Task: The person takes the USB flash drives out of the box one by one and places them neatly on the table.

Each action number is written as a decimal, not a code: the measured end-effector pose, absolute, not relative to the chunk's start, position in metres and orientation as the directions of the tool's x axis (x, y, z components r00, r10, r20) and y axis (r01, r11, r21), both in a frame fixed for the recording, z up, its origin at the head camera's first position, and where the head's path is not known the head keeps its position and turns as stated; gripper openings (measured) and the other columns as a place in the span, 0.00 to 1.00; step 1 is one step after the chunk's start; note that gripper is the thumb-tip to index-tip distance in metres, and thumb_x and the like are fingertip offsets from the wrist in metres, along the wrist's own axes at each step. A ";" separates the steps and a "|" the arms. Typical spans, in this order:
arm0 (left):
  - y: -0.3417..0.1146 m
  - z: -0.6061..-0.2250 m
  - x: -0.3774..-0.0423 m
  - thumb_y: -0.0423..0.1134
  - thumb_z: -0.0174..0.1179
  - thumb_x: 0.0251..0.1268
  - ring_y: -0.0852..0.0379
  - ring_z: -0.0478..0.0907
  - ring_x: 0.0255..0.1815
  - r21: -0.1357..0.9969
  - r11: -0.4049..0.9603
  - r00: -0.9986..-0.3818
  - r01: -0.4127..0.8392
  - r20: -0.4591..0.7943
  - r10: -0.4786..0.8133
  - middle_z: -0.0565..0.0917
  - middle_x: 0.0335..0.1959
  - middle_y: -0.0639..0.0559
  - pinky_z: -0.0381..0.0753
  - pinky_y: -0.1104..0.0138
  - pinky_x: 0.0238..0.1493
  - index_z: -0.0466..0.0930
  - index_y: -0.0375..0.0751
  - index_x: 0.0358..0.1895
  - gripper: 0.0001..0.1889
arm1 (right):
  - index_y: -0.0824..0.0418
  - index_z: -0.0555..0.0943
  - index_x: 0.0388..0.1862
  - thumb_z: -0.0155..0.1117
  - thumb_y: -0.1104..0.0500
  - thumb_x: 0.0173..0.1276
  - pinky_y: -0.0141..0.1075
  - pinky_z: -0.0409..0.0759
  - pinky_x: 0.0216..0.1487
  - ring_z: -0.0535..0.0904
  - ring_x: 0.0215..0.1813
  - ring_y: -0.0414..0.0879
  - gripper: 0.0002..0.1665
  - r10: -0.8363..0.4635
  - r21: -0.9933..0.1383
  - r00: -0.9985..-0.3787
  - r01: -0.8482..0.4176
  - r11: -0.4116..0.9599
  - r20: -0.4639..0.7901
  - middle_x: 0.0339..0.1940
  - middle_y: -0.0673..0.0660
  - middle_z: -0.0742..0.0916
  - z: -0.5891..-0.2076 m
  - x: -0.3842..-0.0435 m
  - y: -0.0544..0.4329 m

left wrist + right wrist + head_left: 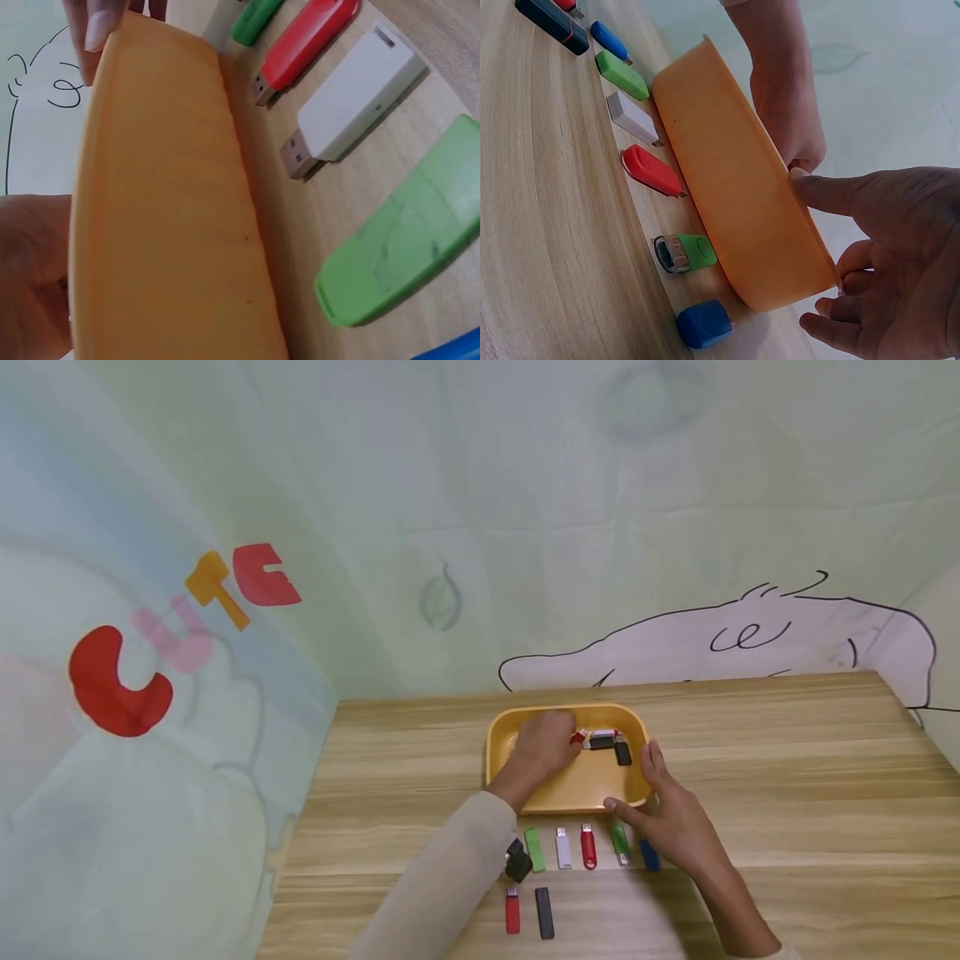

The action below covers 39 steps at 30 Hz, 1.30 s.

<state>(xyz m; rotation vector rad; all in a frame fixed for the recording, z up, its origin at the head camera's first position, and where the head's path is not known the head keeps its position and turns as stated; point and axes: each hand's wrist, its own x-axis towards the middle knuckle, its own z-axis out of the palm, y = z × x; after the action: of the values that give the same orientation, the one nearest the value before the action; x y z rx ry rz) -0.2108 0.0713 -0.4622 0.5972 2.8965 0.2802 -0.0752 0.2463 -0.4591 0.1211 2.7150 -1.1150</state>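
Observation:
In the head view, my left hand (546, 742) reaches down into a yellow plastic tray (570, 793), its fingers bent beside a red USB stick (577, 737). Whether they pinch it is hidden. My right hand (678, 822) holds the tray's near right corner, thumb on the front rim and fingers at the right side; the right wrist view shows this hand (904, 247) close up. Inside the tray lie a black USB stick (602, 743), a second black one (623, 752) and a white one (604, 732).
A row of USB sticks lies before the tray: light green (535, 849), white (563, 848), red (588, 847), green (620, 843) and blue (649, 855). Nearer are a red stick (512, 913) and a dark one (544, 912). A printed curtain (390, 610) hangs behind the wooden table (810, 777).

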 end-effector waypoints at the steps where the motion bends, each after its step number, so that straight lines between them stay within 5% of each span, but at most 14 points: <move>1: 0.071 -0.463 -0.210 0.47 0.69 0.73 0.60 0.72 0.25 0.217 0.902 -0.906 0.372 -0.126 0.404 0.75 0.23 0.57 0.67 0.69 0.24 0.80 0.48 0.30 0.13 | 0.66 0.49 0.86 0.70 0.34 0.71 0.67 0.57 0.78 0.53 0.84 0.74 0.63 -0.002 -0.685 -0.976 0.151 0.712 -0.217 0.90 0.63 0.48 -0.459 -0.075 0.246; 39: 0.064 -0.468 -0.191 0.47 0.70 0.70 0.60 0.72 0.22 0.322 0.917 -0.942 0.235 -0.157 0.297 0.75 0.26 0.54 0.68 0.71 0.21 0.77 0.45 0.37 0.13 | 0.65 0.47 0.87 0.69 0.33 0.71 0.68 0.56 0.79 0.51 0.84 0.75 0.64 0.005 -0.679 -0.969 0.177 0.712 -0.247 0.90 0.62 0.45 -0.460 -0.077 0.245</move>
<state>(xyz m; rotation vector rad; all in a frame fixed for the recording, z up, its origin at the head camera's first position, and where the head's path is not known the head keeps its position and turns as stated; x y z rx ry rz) -0.1915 0.0639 -0.4676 0.4034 2.8749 0.4466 -0.0771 0.2453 -0.4597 0.1447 2.6918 -1.1024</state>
